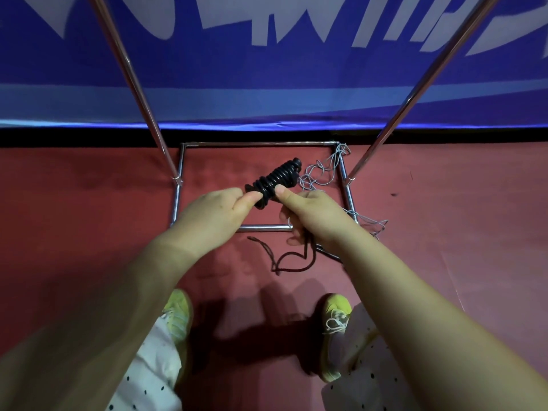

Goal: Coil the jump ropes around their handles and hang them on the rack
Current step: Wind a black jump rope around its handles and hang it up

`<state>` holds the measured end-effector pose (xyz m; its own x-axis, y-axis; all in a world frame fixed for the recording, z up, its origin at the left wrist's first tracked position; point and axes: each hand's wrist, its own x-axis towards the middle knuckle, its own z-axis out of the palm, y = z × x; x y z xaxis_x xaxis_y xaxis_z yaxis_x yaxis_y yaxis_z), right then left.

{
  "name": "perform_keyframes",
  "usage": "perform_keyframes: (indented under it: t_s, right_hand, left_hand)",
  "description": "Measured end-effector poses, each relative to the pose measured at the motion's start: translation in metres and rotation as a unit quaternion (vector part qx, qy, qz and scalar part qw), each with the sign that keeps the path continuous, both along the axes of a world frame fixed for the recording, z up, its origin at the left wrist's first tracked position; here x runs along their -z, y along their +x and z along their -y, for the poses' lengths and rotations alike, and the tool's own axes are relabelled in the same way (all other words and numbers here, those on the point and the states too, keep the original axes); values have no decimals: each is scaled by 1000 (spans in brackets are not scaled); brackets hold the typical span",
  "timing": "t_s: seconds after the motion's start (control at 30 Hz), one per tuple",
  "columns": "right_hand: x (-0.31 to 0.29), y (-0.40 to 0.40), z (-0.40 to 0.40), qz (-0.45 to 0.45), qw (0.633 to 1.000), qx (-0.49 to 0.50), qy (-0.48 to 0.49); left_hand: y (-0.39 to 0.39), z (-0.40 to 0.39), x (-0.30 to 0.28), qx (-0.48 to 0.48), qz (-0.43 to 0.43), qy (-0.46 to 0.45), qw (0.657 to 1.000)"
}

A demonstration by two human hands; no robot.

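Black jump rope wound in tight coils around its handles (274, 180) sits raised between both hands, above the square base of the chrome tube rack (177, 200), whose two slanted poles rise on either side out of the top of the view. The left hand (213, 215) pinches the near end of the bundle between thumb and curled fingers, apparently to keep the wraps from slipping. The right hand (311, 216) presses its thumb against the coils, and its fingers close around a thin dark cord (284, 259) that trails down in loose loops to the red floor (89, 203); this looks like a loose tail yet to be wound or tied off. A second, pale grey rope (321, 176) lies tangled on the floor over the right side of the rack base, evidently waiting its turn. Large white characters on the blue banner (267, 69) behind are cut off and cannot be read.
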<state>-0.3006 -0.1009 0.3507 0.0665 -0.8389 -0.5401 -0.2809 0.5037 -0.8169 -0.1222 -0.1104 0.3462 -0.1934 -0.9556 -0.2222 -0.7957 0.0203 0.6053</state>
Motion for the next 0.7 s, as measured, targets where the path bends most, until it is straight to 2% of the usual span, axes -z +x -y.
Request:
perform_keyframes:
  t_s: [0.1,0.17,0.3,0.37,0.43,0.5,0.53,0.6,0.63,0.67,0.7]
  right_hand:
    - [-9,3,0,36,999,17,36]
    - [-11,4,-1,23,999,14,43]
    - [-10,9,-2,-22,1000,-3,-12]
    - [-11,10,-2,-5,999,-2,-39]
    - [-10,10,-2,3,997,-4,-75]
    - [-9,9,-3,0,993,-16,-115]
    - [-9,8,-4,8,992,-24,-128]
    - [-11,6,-6,56,988,-36,-140]
    - [-13,6,-7,81,985,-43,-146]
    - [-14,4,-7,97,982,-53,-154]
    - [-16,3,-7,106,979,-66,-160]
  left_hand:
    - [0,1,-3,4,25,-18,1000]
    - [0,-1,-4,7,33,-24,999]
    - [-1,-1,2,12,23,-51,998]
    - [0,2,4,3,-17,-1,1000]
    - [1,5,3,-6,-112,95,989]
    - [3,4,-2,4,-234,225,946]
    - [5,4,-4,11,-283,307,909]
    - [10,2,-10,39,-374,446,812]
    - [11,1,-12,49,-415,480,771]
    - [11,1,-13,50,-442,494,747]
    - [9,1,-13,44,-453,500,737]
